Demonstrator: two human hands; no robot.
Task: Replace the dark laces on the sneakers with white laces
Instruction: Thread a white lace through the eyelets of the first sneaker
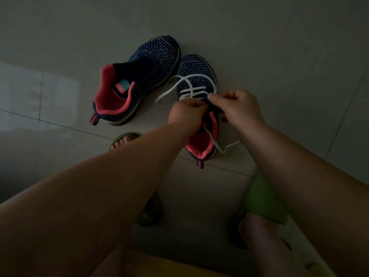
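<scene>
Two dark blue knit sneakers with pink linings stand on the tiled floor. The left sneaker [139,76] has no lace in it. The right sneaker [196,76] carries a white lace [191,89] threaded across its lower eyelets, with loose ends looping to the left and trailing out past the heel at the right. My left hand [186,114] pinches the lace at the middle of the shoe's throat. My right hand [237,106] pinches the lace at the right eyelet row with thumb and forefinger. The tongue is hidden under both hands.
My bare feet in green slippers [263,198] rest on the floor near the shoes, one toe tip [123,141] just left of my left forearm. Pale floor tiles [279,56] stretch around the sneakers. The scene is dim.
</scene>
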